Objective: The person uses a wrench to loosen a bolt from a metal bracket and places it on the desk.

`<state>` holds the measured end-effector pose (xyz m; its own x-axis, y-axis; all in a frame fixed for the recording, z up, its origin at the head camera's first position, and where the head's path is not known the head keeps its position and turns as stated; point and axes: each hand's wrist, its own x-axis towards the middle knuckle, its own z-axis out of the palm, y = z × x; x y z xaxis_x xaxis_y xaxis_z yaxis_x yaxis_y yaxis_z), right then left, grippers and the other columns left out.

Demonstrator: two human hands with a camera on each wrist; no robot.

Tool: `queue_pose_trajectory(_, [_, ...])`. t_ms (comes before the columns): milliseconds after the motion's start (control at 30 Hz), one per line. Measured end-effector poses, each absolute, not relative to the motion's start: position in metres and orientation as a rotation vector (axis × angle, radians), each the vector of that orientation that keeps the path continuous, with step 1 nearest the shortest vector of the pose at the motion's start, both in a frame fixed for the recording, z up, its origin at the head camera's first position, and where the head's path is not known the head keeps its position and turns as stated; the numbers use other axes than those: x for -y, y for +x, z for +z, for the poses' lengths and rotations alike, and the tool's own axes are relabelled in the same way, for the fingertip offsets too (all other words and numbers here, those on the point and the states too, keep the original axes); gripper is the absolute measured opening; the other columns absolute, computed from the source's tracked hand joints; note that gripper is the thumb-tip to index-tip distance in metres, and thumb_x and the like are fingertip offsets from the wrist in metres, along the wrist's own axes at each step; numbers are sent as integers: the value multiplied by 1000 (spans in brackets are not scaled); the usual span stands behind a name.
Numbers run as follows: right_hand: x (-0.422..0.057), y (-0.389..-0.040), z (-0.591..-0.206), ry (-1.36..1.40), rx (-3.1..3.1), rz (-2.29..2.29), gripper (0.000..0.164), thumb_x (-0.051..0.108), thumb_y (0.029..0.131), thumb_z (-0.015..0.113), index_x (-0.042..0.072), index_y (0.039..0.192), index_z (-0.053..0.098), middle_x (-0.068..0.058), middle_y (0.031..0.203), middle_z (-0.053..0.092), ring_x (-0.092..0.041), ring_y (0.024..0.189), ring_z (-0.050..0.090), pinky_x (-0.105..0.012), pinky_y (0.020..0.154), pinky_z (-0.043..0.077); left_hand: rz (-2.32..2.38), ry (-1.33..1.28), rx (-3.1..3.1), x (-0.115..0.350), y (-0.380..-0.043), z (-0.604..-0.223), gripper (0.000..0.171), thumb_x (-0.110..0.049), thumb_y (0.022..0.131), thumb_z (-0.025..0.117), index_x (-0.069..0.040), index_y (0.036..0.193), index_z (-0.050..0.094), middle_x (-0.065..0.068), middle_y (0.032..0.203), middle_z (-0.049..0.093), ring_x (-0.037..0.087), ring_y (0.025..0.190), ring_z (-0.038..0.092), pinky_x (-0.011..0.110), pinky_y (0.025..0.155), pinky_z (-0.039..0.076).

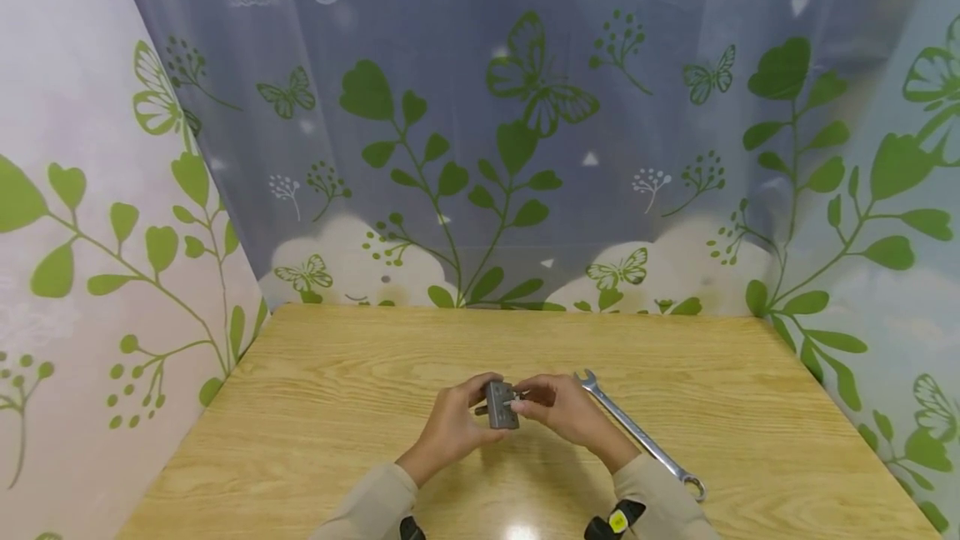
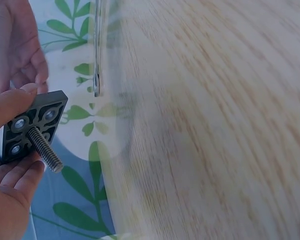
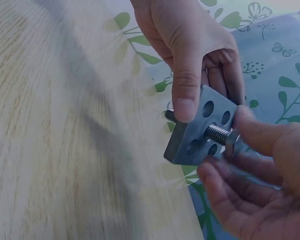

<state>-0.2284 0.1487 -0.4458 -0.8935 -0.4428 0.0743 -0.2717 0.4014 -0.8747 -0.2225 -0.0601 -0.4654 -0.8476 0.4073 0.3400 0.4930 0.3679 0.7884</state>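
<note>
My left hand (image 1: pixel 453 419) grips a small dark grey rectangular plate (image 1: pixel 502 407) by its edges, thumb on one side and fingers on the other, above the table. Several round holes show in the plate's face. A threaded bolt (image 3: pixel 219 133) runs through its middle, with the hex head on the right-hand side. Out of the opposite face the threaded end sticks, plain in the left wrist view, where recesses with metal inserts surround it. With thumb and fingers my right hand (image 1: pixel 558 407) pinches the bolt at its head, which stands off the plate's face.
A combination wrench (image 1: pixel 637 432) lies slantwise on the wooden table (image 1: pixel 337 373), just right of my right hand, its ring end near the right sleeve. Curtains with green leaves and butterflies (image 1: pixel 450 148) close off the back and both sides.
</note>
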Motion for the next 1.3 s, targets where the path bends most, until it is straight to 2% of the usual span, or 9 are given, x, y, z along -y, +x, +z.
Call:
queue_pose_trajectory(200, [-147,-228,-454,-438,-2411,-1570,51,36,102,45,-9,95,68,-14,76,68,-29,69,67,-46,66,60,-1514,-839,2517,60,-221,-466,64,0,68,84,2,126,56,20,116,66,32,108,64,28,87,56])
queue_pose_trajectory(367, [-144,-227,-453,-454,-2420,-1556,51,36,102,46,-8,86,69,-12,71,66,-21,63,64,-43,61,58,-1495,-856,2530,60,-220,-468,65,-3,69,85,2,127,55,18,118,65,30,109,64,26,89,55])
queue_pose_trajectory(467, [-144,-227,-450,-510,-2457,-1519,39,32,99,54,-4,90,69,-11,75,66,-16,65,61,-42,62,58,-1496,-852,2543,60,-220,-468,65,-4,70,84,1,128,55,17,118,65,30,110,63,26,89,55])
queue_pose_trajectory(633, [-145,-227,-444,-665,-2562,-1451,17,17,91,67,5,102,70,-9,94,68,-17,81,63,-33,69,57,-1488,-848,2547,60,-221,-468,65,-4,70,85,1,128,55,17,118,65,30,110,64,27,90,55])
queue_pose_trajectory(800, [-146,-226,-441,-709,-2606,-1434,17,9,87,70,10,103,71,-7,102,68,-18,87,63,-30,73,57,-1509,-862,2523,60,-222,-468,64,-3,70,85,0,127,56,16,119,65,29,111,63,29,91,55])
queue_pose_trajectory(967, [-146,-227,-441,-712,-2598,-1436,19,8,86,70,8,106,71,-9,104,68,-20,88,64,-30,74,58,-1519,-858,2520,60,-222,-465,64,-2,70,84,0,127,56,16,119,65,30,110,63,31,90,55])
queue_pose_trajectory(1067, [-147,-226,-441,-673,-2586,-1420,26,18,88,70,5,110,68,-11,105,68,-23,90,66,-34,74,59,-1524,-849,2522,60,-221,-465,64,-2,70,84,0,127,56,18,118,65,31,110,63,29,89,56])
queue_pose_trajectory(1167, [-148,-226,-443,-578,-2522,-1428,39,32,93,63,-1,113,66,-13,99,70,-27,87,68,-40,74,59,-1531,-847,2515,60,-221,-466,64,-1,70,84,1,127,55,19,119,64,31,110,63,28,89,55])
queue_pose_trajectory(1300, [-147,-226,-446,-458,-2410,-1505,51,41,99,50,-7,101,67,-16,82,70,-28,74,68,-44,69,60,-1514,-845,2509,60,-221,-468,66,-1,69,84,3,127,55,20,119,64,31,110,63,28,89,55])
